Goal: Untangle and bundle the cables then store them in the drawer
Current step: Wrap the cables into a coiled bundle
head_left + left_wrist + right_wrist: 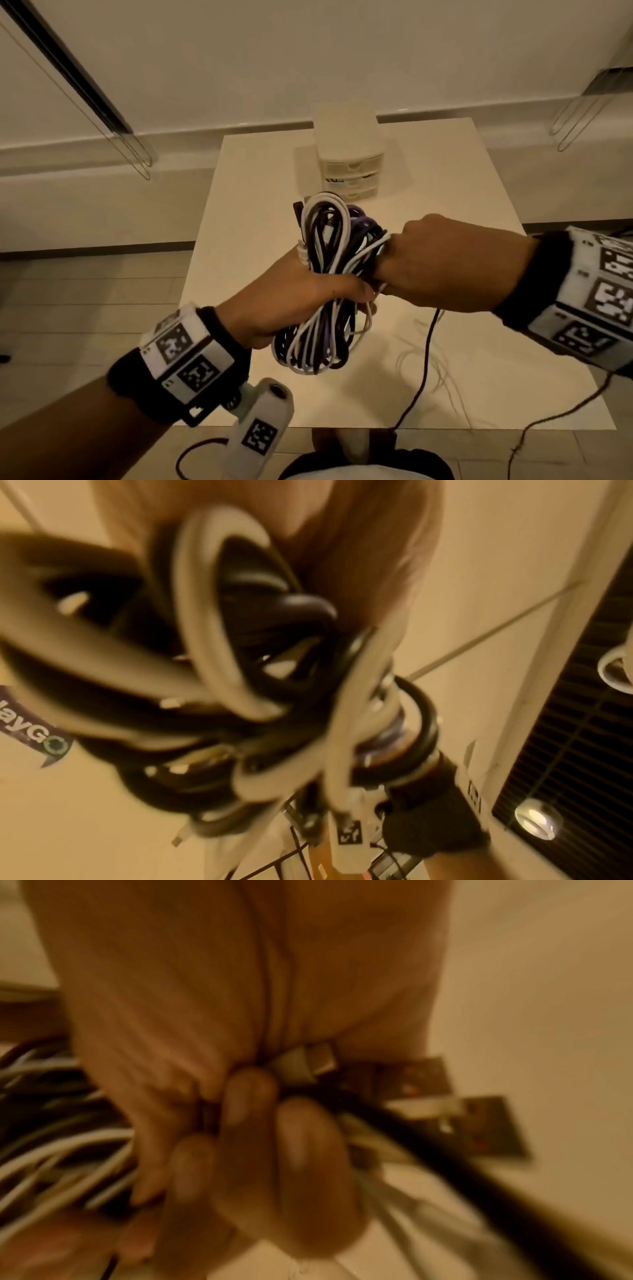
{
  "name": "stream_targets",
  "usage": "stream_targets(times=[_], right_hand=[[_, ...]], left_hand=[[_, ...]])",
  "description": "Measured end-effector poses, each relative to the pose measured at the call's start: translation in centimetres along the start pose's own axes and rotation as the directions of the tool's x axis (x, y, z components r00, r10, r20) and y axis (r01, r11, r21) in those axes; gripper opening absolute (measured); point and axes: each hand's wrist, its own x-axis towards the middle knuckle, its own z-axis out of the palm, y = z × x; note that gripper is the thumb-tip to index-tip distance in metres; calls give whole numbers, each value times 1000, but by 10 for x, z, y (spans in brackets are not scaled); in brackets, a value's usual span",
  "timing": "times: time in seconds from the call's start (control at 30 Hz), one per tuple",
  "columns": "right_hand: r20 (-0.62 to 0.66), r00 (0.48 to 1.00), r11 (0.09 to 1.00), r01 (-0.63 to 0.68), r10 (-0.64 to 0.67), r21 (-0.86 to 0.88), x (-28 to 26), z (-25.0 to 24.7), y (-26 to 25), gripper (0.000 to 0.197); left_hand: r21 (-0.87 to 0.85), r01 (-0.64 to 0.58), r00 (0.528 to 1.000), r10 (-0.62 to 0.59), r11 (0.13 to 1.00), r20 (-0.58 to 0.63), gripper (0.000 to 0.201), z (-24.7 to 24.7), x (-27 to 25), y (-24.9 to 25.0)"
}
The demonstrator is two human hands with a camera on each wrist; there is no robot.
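Note:
A coiled bundle of white, black and purple cables [329, 274] hangs in the air above the white table [239, 212]. My left hand [308, 294] grips the bundle round its middle. My right hand [394, 270] meets it from the right, fingers curled round a white strand wound across the bundle [370, 248]. In the right wrist view the curled fingers [253, 1123] clamp cable ends and a small plug [301, 1064]. The left wrist view shows the blurred loops [219, 642] close up. A small beige drawer unit [349, 161] stands at the table's far side, drawers closed.
A thin dark cord [424, 353] trails from the right hand over the table's front edge. Thin pale strings [442, 373] lie on the table at front right. Tiled floor surrounds the table; a wall with a skirting runs behind it.

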Motion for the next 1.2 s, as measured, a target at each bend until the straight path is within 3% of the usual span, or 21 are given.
stream_targets(times=[0.17, 0.37, 0.47, 0.6, 0.7, 0.8, 0.93, 1.0, 1.07, 1.2], right_hand=[[202, 972, 914, -189, 122, 358, 11, 2, 5, 36], [240, 956, 832, -266, 166, 487, 22, 8, 2, 31], [330, 939, 761, -287, 101, 582, 25, 15, -3, 16], [392, 918, 633, -267, -63, 727, 19, 11, 11, 13], [318, 943, 378, -261, -95, 888, 6, 11, 38, 9], [145, 981, 6, -147, 129, 989, 1, 19, 44, 23], [64, 901, -358, 105, 429, 928, 18, 21, 24, 29], [60, 884, -442, 172, 464, 880, 24, 18, 23, 32], [25, 887, -384, 174, 460, 907, 22, 16, 28, 35], [10, 867, -30, 5, 498, 1000, 12, 22, 35, 42]], left_hand=[[88, 17, 998, -12, 996, -54, 19, 6, -2, -12], [64, 112, 993, -109, 992, -48, 23, 10, 4, -22], [64, 170, 985, -171, 983, 18, 25, 8, 5, -24], [45, 183, 976, -187, 982, 113, 21, 2, 3, -28], [19, 164, 984, -164, 986, 65, 12, -5, 1, -30], [-185, 98, 995, -102, 978, -8, 7, -7, 4, -29], [-475, -3, 994, -49, 880, -95, 6, -6, 14, -31], [-580, -35, 994, -30, 814, -102, 14, -7, 18, -32], [-626, -71, 992, -9, 777, -123, 14, -10, 17, -32], [-695, -126, 985, 4, 707, -173, 13, -11, 15, -33]])
